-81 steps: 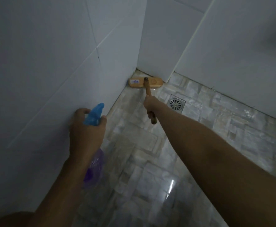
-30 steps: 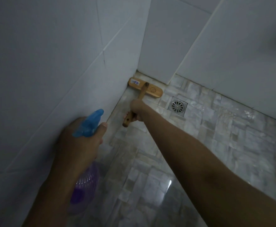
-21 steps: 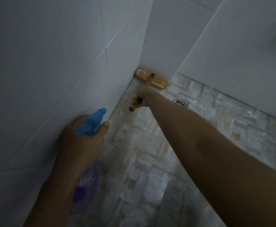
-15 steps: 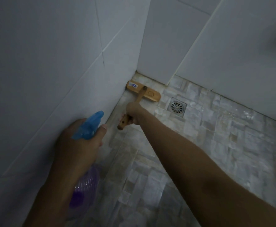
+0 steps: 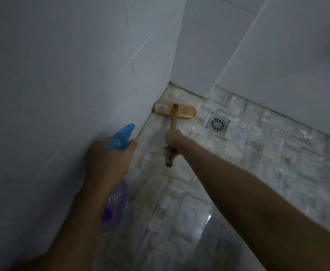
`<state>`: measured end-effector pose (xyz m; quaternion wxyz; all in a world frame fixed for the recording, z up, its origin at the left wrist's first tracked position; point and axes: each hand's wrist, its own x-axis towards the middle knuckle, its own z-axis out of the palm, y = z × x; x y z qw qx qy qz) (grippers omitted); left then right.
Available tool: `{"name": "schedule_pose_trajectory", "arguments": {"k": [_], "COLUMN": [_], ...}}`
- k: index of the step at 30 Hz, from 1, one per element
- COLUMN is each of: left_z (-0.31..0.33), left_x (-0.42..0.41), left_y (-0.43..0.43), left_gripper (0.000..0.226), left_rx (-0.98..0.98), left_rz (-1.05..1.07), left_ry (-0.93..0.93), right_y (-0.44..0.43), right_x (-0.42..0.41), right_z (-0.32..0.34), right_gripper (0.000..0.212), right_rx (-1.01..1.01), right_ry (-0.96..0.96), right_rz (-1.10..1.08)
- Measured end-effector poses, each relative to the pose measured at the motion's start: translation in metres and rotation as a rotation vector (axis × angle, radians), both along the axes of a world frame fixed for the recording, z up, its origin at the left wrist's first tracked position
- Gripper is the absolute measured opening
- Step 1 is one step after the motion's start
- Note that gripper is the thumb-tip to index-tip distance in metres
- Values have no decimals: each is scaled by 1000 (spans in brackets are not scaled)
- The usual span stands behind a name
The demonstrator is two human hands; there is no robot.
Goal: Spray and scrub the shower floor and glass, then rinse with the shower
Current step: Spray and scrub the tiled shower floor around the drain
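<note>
My right hand (image 5: 173,141) grips the wooden handle of a scrub brush (image 5: 175,112). The brush's flat wooden head lies on the stone-tile shower floor (image 5: 258,163), touching the base of the left wall a little short of the far corner. My left hand (image 5: 109,163) holds a spray bottle (image 5: 121,136) with a blue trigger head and a clear purple body, close to the left wall. The bottle's nozzle points toward the corner. No glass panel is in view.
White tiled walls (image 5: 62,75) close the floor on the left and at the back. A round metal drain (image 5: 217,124) in a square frame sits to the right of the brush head. The floor near me looks wet and shiny.
The brush has gone into the corner and come back along the left wall. Its handle has swung from slanting left to nearly straight toward me. The spray bottle has hardly moved.
</note>
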<state>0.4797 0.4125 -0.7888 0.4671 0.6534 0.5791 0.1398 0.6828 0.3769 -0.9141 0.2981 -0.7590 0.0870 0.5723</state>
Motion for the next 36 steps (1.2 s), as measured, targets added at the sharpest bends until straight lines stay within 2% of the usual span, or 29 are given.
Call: {"name": "schedule_pose_trajectory", "arguments": {"k": [3, 6, 13, 17, 19, 22, 27, 31, 36], "left_z": [-1, -3, -17, -14, -18, -21, -2, 20, 35], "left_x": [1, 0, -11, -26, -35, -47, -55, -60, -68], "left_y": [-4, -8, -12, -28, -34, -36, -38, -30, -28], "left_gripper": [35, 35, 35, 34, 35, 44, 35, 38, 35], "left_rx": [29, 50, -94, -58, -73, -72, -30, -36, -51], "left_rz": [15, 33, 183, 27, 0, 111, 131, 141, 189], "left_ry": [38, 57, 19, 128, 145, 157, 146, 122, 100], "right_y": [-49, -89, -171, -212, -204, -157, -92, -137, -213], "right_x": [-41, -69, -49, -35, -35, -40, -63, -60, -58], "right_z": [10, 18, 37, 45, 47, 31, 24, 33, 39], "right_gripper": [24, 45, 54, 55, 54, 55, 51, 52, 53], "right_rx": [-75, -86, -242, -328, -284, -204, -109, -64, -139], "right_ry": [-45, -98, -173, -239, -248, -284, -276, -380, -327], "right_rz": [317, 502, 703, 821, 841, 847, 812, 993, 1126]}}
